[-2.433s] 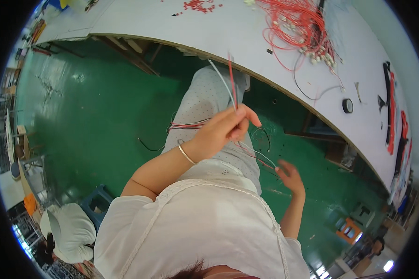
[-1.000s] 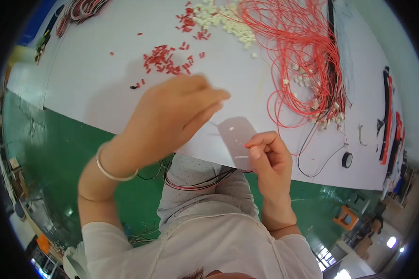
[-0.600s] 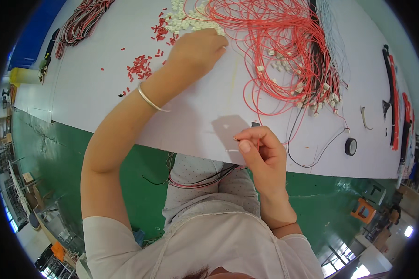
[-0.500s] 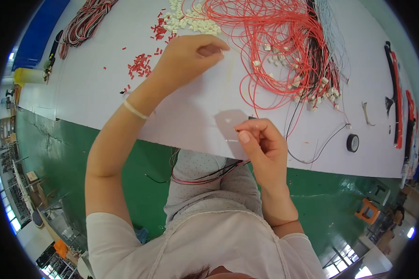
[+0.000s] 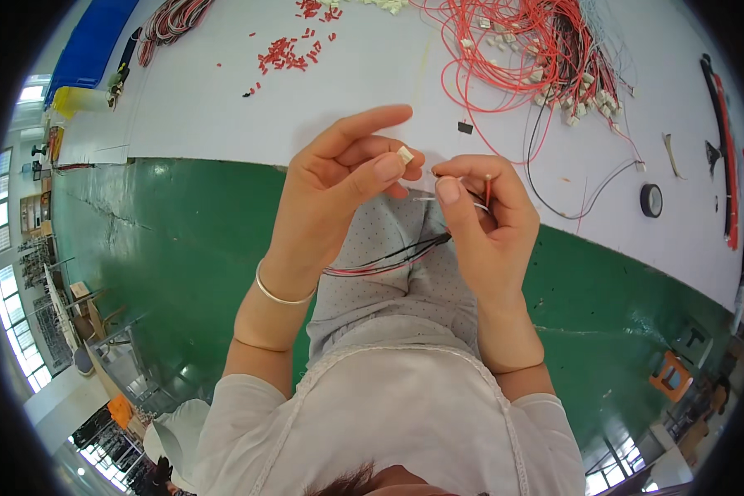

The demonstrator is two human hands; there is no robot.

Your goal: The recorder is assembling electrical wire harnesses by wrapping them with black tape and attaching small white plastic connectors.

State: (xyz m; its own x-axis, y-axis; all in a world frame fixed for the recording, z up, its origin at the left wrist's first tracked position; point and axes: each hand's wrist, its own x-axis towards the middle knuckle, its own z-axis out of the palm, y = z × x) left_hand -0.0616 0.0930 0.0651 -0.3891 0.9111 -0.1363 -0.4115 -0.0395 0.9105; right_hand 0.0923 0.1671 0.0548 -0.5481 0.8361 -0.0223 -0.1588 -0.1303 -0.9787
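Observation:
Between the thumb and fingers of my left hand [image 5: 351, 161] is a small cream connector housing [image 5: 405, 155]. My right hand [image 5: 488, 215] pinches thin wires close by, their crimped tip pointing toward the housing. A white wire end [image 5: 424, 198] sticks out below the right thumb. The rest of the wire bundle [image 5: 388, 263], black, red and white, hangs across my lap. Both hands are over the near table edge, a small gap apart. Housing and wire tip do not touch.
Loose red pieces [image 5: 283, 54] lie at the far left of the table [image 5: 223, 124]. Tangled red wires [image 5: 479, 78] with cream connectors spread at the far right. A black tape roll [image 5: 651, 200] and a small black piece [image 5: 465, 128] lie nearer.
My left hand has come back from the cream connector pile toward my right hand, now showing a housing in its fingers. The right hand has lifted slightly with the wires.

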